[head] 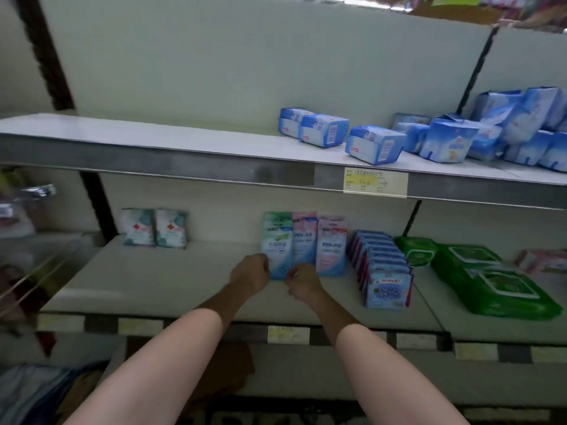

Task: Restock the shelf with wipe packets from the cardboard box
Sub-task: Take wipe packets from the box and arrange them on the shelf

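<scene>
Now a wipe packet is being stood on the lower shelf.
Curled fingers of left hand (250, 269) and right hand (302, 280) pinch the green-blue packet (277, 246) at its base, frame centre; long axis upright, just above both hands, equally near; lower shelf (171, 280) below.

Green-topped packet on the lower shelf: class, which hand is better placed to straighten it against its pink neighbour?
Probably the left hand: it touches the green-topped packet at its outer edge, while the right hand sits below the pink packet.

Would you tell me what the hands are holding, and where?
Both hands, left hand and right hand, hold the green-topped wipe packet by its bottom corners.
</scene>
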A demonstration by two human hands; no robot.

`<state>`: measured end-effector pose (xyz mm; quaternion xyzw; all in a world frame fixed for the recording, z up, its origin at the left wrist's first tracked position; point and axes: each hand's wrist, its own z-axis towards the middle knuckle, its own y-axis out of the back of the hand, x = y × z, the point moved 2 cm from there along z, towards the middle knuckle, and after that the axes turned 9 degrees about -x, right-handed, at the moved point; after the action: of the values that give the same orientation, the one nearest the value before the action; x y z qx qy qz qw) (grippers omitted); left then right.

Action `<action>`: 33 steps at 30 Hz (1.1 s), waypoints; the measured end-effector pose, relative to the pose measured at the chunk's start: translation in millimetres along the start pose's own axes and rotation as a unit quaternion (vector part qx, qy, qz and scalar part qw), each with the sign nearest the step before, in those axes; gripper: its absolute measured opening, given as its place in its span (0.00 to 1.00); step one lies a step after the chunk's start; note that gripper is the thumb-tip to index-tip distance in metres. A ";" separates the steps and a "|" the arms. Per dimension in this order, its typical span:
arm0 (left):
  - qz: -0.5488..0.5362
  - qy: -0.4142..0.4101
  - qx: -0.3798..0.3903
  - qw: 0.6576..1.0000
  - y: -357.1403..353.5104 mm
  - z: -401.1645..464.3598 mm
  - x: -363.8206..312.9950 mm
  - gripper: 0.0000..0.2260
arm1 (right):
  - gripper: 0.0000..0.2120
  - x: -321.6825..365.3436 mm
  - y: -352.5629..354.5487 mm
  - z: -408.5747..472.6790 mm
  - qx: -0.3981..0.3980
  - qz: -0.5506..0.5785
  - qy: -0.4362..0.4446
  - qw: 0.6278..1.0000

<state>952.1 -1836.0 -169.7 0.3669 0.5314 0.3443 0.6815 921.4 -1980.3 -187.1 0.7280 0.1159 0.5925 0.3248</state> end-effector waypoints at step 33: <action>0.038 0.388 0.095 0.916 4.9 -408.6 217.9 0.04 | 0.03 -82.0 -228.5 -300.5 0.362 -0.115 -0.017 0.925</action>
<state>595.8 -1591.6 -336.1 0.2875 0.7700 0.4329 0.3702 666.8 -1750.7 -365.0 0.7877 0.4002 0.4560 0.1072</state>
